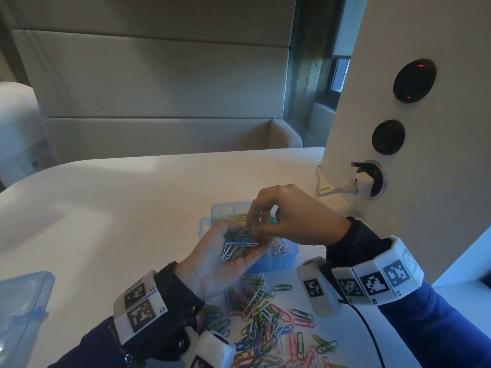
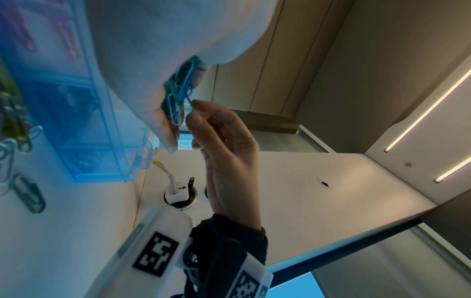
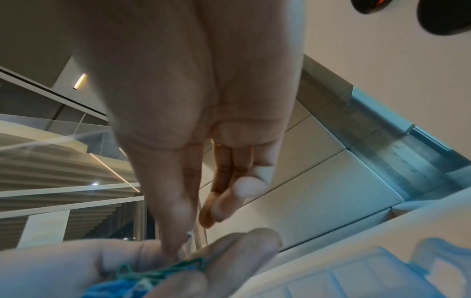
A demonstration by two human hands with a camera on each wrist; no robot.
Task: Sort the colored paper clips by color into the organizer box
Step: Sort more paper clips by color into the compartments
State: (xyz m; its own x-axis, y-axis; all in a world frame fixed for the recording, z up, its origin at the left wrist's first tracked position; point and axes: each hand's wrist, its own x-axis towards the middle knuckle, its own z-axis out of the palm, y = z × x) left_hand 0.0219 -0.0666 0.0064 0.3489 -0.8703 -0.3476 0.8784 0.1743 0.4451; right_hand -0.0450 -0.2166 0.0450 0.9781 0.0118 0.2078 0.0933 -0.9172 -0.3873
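Paper clips (image 1: pixel 240 244) of mixed colours lay cupped in the left hand (image 1: pixel 215 261) above the blue organizer box (image 1: pixel 279 257), the right hand (image 1: pixel 289 219) pinching one from them, more loose clips (image 1: pixel 265 314) strewn on the white table (image 1: pixel 119 208).

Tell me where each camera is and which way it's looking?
Head: on the person's head, looking down at the table; both hands and sleeves show.
Left wrist: beneath the left hand, looking up past the organizer box; the right hand shows too.
Right wrist: beneath the right hand, looking along its fingers; left fingers show below.
All three share the handful of paper clips.
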